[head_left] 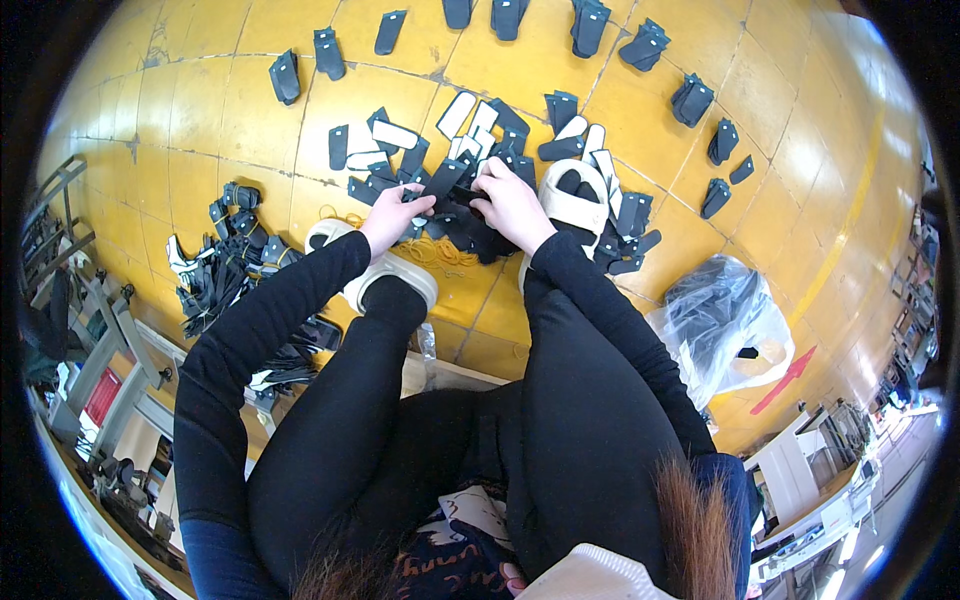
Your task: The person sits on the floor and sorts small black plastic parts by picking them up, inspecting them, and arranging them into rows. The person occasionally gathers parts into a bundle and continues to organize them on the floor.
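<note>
Over a loose pile of black and white cut pieces, both of my hands are closed in a pinch. My left hand (392, 217) has its thumb and fingers on a flat black fabric piece (444, 180) with a small pale label. My right hand (510, 205) is pinched at a dark edge to the right of that piece; whether it is the same piece I cannot make out. White pieces (396, 134) lie among the black ones just beyond my hands. A tangle of yellow string (436, 254) lies on the floor below them.
Small stacks of black pieces (590, 27) form an arc on the yellow tiled floor. Bundled black pieces (235, 260) lie at my left. At my right is a clear plastic bag (722, 325). My light sandals (575, 195) flank the pile; metal racks (110, 350) stand farther left.
</note>
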{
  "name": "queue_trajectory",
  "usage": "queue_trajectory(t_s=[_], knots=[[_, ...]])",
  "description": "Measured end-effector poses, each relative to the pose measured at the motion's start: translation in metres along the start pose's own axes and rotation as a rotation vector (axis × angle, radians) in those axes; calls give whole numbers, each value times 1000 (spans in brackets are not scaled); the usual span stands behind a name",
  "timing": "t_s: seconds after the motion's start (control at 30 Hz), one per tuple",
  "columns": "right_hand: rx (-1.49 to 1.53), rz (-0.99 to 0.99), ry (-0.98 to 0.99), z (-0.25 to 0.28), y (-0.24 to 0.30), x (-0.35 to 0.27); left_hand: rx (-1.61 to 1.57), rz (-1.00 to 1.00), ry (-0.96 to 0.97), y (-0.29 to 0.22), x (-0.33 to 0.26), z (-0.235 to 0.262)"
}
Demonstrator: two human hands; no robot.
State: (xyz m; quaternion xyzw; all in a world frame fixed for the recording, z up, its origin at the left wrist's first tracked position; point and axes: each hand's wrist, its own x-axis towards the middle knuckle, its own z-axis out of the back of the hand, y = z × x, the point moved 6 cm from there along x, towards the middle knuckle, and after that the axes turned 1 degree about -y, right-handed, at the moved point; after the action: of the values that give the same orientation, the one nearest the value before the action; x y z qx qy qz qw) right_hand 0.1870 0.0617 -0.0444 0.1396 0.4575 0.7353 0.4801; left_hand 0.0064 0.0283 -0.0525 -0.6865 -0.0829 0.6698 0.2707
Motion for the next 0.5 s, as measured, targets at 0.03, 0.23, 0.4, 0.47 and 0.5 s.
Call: queue_trajectory(t_s=[0.03, 0.23, 0.4, 0.47, 0.5], knots=[[-1, 5, -10, 0, -1, 2, 2, -5, -4, -3, 0, 0], [-9, -22, -15, 1, 0, -2, -42, -20, -17, -8, -11, -6], [-13, 29, -122, 16, 14, -8, -72, 12, 10, -6, -16, -5], [-96, 101, -233, 31, 25, -16, -115, 7, 37, -14, -27, -7], [-43, 99, -233, 37, 29, -19, -135, 1, 44, -22, -35, -7]])
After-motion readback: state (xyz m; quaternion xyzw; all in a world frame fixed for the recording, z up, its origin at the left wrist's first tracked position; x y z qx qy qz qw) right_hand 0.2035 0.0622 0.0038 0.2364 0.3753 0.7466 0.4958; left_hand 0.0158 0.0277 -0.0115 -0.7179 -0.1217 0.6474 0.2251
